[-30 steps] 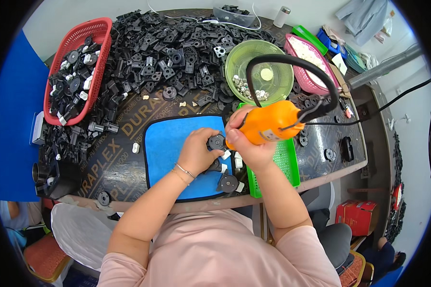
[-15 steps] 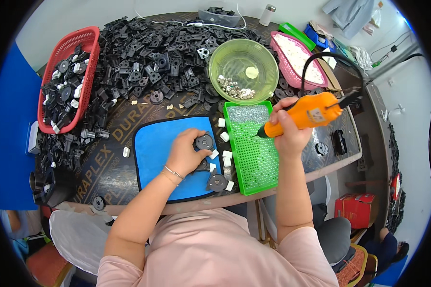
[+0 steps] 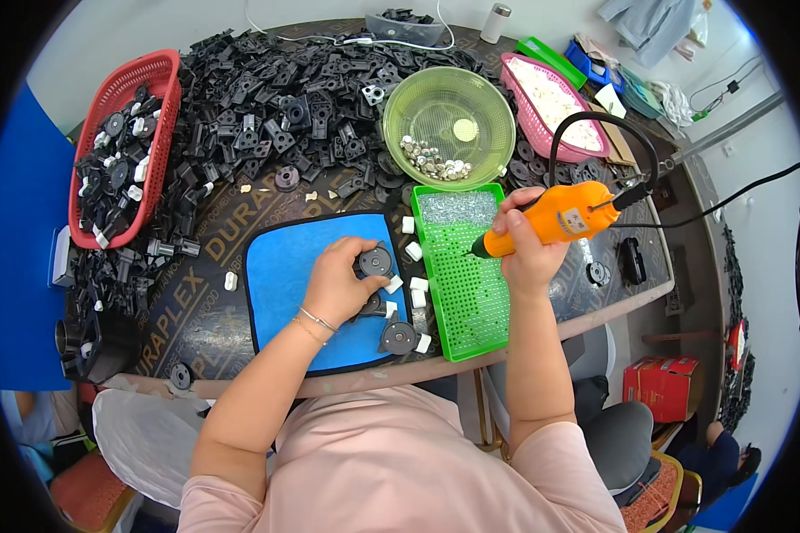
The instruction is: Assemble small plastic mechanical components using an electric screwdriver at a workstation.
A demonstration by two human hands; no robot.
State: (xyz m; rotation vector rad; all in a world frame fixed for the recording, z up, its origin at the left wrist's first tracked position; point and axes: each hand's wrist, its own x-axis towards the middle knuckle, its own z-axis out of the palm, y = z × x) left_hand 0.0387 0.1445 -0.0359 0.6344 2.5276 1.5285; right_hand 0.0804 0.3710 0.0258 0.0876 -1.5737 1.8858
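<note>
My left hand [image 3: 336, 277] is closed round a black round part [image 3: 376, 262] with a white plastic piece [image 3: 393, 284] at its lower side, over a blue mat [image 3: 280, 266]. Two similar black parts lie under and below it, the nearer one a black disc [image 3: 400, 337] with a white tab. In my right hand [image 3: 533, 249] is an orange electric screwdriver [image 3: 567, 213], pointing left. Its tip is over a green perforated tray [image 3: 484, 342], whose far end holds a heap of small silvery screws [image 3: 458, 210]. Whether the tip touches the tray I cannot tell.
Several white pieces [image 3: 418, 298] lie between mat and tray. Behind stands a yellow-green bowl [image 3: 436, 107] with metal discs. A heap of black parts [image 3: 267, 107] covers the back left, beside a red basket [image 3: 171, 133]. A pink basket [image 3: 524, 107] stands at the back right. The screwdriver's black cord [image 3: 711, 213] runs right.
The screwdriver has tilted slightly and moved a little left and down with my right hand. Its cord now hangs out to the right. My left hand keeps its grip on the black part.
</note>
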